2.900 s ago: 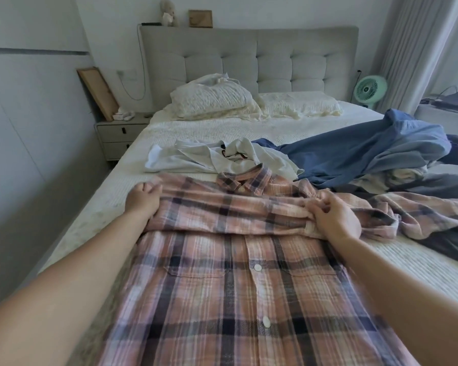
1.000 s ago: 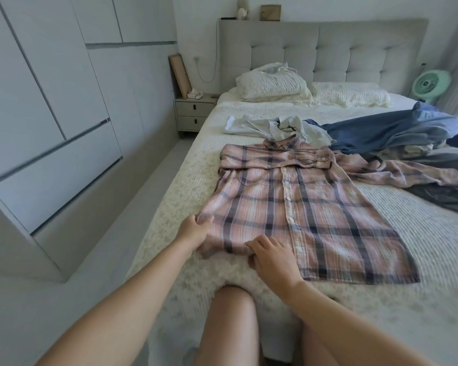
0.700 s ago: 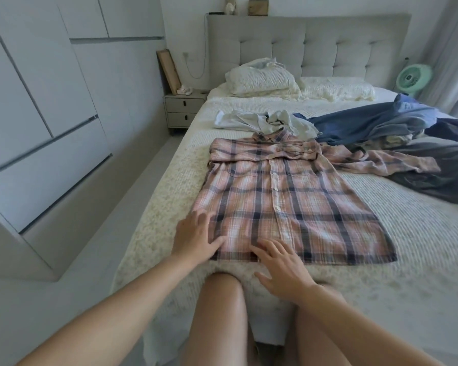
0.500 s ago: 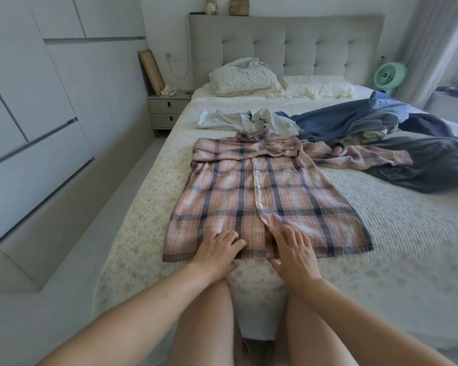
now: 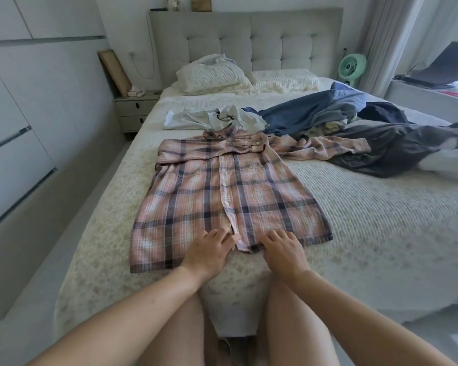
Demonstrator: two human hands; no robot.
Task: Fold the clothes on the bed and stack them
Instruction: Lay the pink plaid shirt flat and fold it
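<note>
Since half a second ago both my hands have slid a little toward the middle of the hem, and the shirt's bottom edge near the buttons now bunches slightly between them. My left hand [image 5: 208, 250] lies flat with fingers spread on the plaid shirt [image 5: 222, 196], gripping nothing; my right hand [image 5: 282, 250] rests on the hem with fingers loosely bent, pressing rather than pinching. I see the shirt lying front-up near the foot of the bed [image 5: 381, 233], one sleeve folded across the chest, the other trailing toward the blue garment [image 5: 310, 112] and the dark grey one [image 5: 391, 149]. A white garment [image 5: 204, 118] sits just beyond the collar.
</note>
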